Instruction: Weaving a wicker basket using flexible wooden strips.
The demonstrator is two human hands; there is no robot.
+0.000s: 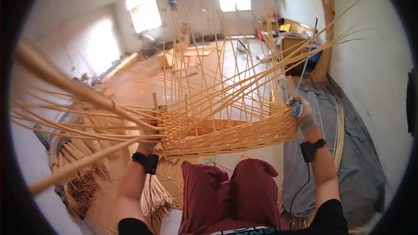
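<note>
A half-woven wicker basket (230, 137), long and narrow, spans the space in front of my lap. Many long rods stand up from its far side and others slant out to the upper right. My right hand (304, 115), in a pale glove, closes on the basket's right end beside a short thick stake (291, 85); something blue shows at its thumb. My left hand (149, 146) is at the basket's left end, under a sheaf of loose rods (87, 126); its fingers are hidden there. Each wrist wears a black band.
Bundles of cut rods (82, 187) lie on the floor at left, with a paler bundle (156, 196) by my left forearm. A grey sheet (335, 148) covers something at right. A tall bundle (324, 56) leans on the wall, beside a cluttered box (291, 45).
</note>
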